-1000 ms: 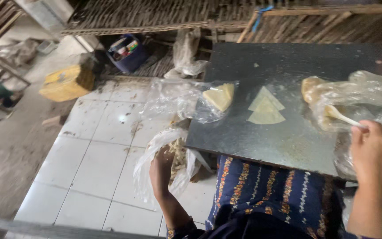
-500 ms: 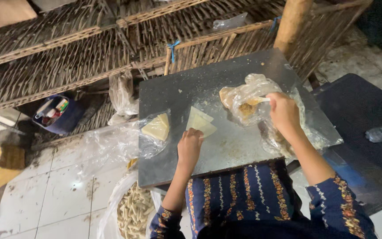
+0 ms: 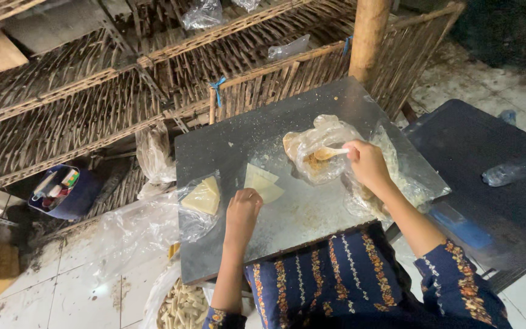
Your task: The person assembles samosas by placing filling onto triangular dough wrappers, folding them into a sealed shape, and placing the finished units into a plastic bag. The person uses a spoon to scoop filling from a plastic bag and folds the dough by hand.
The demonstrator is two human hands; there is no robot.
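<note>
We see a dark metal board (image 3: 312, 225) resting over the lap, its surface dusted with crumbs. On its far right part lies a clear plastic bag (image 3: 318, 143) holding brownish filling. Near the middle lie pale triangular dough sheets (image 3: 263, 183), with more sheets in another plastic bag (image 3: 199, 204) at the board's left edge. Our left hand (image 3: 243, 210) rests with fingers curled just beside the triangular sheets, touching their near edge. Our right hand (image 3: 366, 161) pinches a small pale spoon (image 3: 330, 152), whose bowl sits inside the filling bag.
</note>
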